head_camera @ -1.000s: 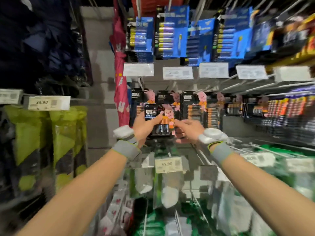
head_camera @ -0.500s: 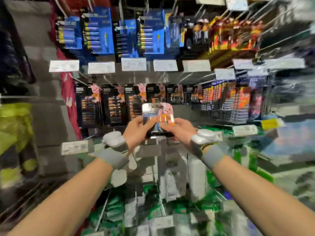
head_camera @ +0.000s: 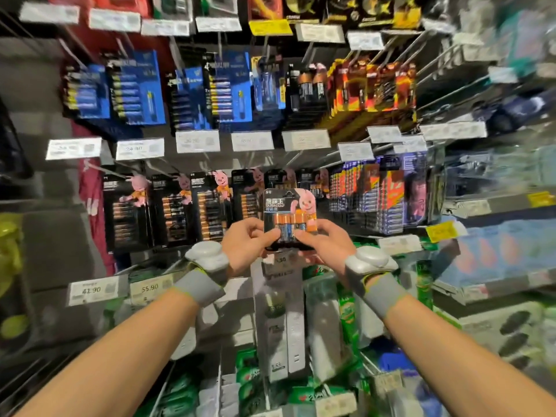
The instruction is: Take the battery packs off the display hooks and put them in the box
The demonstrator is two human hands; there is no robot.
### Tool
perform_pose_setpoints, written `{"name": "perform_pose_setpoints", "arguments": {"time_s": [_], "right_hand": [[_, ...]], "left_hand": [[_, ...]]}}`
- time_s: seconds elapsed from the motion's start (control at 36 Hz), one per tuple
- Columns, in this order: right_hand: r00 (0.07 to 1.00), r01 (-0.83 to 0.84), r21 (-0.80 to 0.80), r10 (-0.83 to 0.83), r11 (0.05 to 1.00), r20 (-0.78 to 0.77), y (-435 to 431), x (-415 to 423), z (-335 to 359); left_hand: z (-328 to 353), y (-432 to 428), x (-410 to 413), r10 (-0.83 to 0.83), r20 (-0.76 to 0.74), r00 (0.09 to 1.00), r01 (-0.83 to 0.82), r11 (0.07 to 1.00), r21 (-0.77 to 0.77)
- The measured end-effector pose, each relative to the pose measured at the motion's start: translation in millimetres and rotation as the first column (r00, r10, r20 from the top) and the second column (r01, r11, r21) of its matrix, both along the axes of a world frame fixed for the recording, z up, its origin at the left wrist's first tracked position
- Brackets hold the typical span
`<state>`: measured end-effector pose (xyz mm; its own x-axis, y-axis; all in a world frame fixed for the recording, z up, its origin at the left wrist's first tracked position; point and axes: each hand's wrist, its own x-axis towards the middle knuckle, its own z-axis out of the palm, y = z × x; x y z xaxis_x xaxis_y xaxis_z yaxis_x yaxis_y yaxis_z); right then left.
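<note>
A black battery pack (head_camera: 285,206) with a pink bunny and orange cells is upright in front of the display, off the hooks. My left hand (head_camera: 245,243) pinches its lower left edge and my right hand (head_camera: 326,240) pinches its lower right edge. Behind it a row of similar black battery packs (head_camera: 192,212) hangs on the display hooks. Blue battery packs (head_camera: 144,88) hang on the row above. No box is in view.
White price tags (head_camera: 197,141) stick out on hook ends between the rows. Red and orange packs (head_camera: 373,85) hang at the upper right. Power strips (head_camera: 285,335) and green packages (head_camera: 252,383) hang below my hands. A shelf edge (head_camera: 496,284) juts out on the right.
The view has swung right and up along the display. Both hands kept hold of the battery pack and carried it a little to the right, clear of the hanging row.
</note>
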<state>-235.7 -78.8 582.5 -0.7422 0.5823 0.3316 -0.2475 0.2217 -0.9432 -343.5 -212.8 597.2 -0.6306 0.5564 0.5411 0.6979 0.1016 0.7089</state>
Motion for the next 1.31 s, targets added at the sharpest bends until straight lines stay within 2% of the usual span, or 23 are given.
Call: {"name": "perform_pose_setpoints", "arguments": {"time_s": [0.22, 0.42, 0.75, 0.92, 1.03, 1.14, 1.31], "right_hand": [[0.997, 0.073, 0.121, -0.068, 0.990, -0.042, 36, -2, 23], [0.994, 0.067, 0.043, -0.063, 0.997, -0.088, 58, -21, 45], [0.980, 0.037, 0.041, -0.028, 0.998, -0.197, 86, -54, 72], [0.972, 0.037, 0.057, -0.023, 0.998, -0.232, 98, -71, 70], [0.967, 0.053, 0.086, -0.029, 0.995, -0.254, 103, -75, 67], [0.959, 0.031, 0.041, -0.018, 0.999, -0.283, 108, -82, 68], [0.965, 0.002, 0.042, 0.009, 0.999, -0.260, 117, -92, 64]], "left_hand": [[19, 37, -8, -0.005, -0.076, 0.997, 0.006, 1.000, 0.014], [32, 67, -22, 0.063, -0.122, 0.990, -0.064, 0.998, -0.003], [54, 98, -47, 0.115, -0.198, 0.973, -0.089, 0.986, 0.139], [53, 110, -62, 0.111, -0.204, 0.973, -0.080, 0.985, 0.153], [55, 113, -64, 0.086, -0.188, 0.978, -0.043, 0.974, 0.223], [59, 118, -69, 0.053, -0.177, 0.983, -0.006, 0.967, 0.256], [53, 124, -80, 0.049, -0.147, 0.988, -0.015, 0.975, 0.224]]}}
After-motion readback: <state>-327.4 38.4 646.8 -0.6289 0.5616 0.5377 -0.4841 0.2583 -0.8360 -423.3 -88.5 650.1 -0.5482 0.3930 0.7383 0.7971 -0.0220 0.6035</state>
